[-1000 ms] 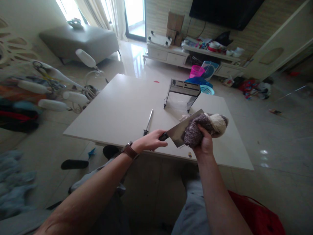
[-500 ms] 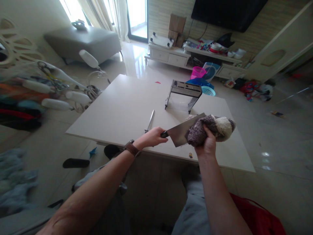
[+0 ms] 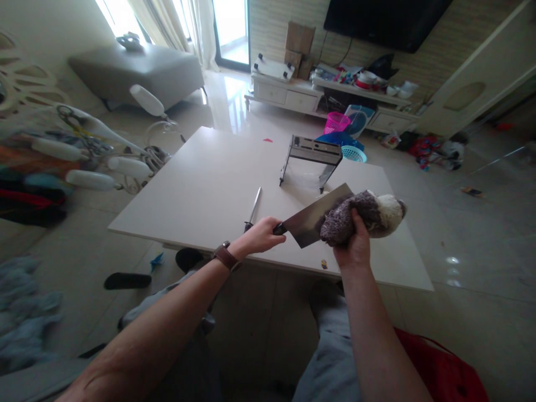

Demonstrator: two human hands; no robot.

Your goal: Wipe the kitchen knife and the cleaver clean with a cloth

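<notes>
My left hand point(image 3: 263, 235) is wrapped round the black handle of a cleaver point(image 3: 314, 216), whose broad steel blade points to the right above the table. In my right hand point(image 3: 355, 245) is a bunched fluffy cloth point(image 3: 349, 220), grey-brown with a white part at its right end. The cloth lies against the right part of the blade and covers some of it. On the table point(image 3: 176, 195), just beyond my left hand, rests a sharpening steel point(image 3: 254, 206) with a dark handle. Farther back stands a knife block point(image 3: 312, 153) with a slotted top and clear sides.
A small red piece point(image 3: 268, 140) lies at the table's far side, and a small yellow sticker point(image 3: 324, 264) is near its front edge. Past the table are a light-blue basket point(image 3: 354, 154) and a pink basket point(image 3: 337, 122). A lamp with white shades point(image 3: 146, 100) stands at the left.
The blade has shifted slightly against the cloth, with a little more of its upper edge showing. Both hands keep their holds. The whole view has moved slightly.
</notes>
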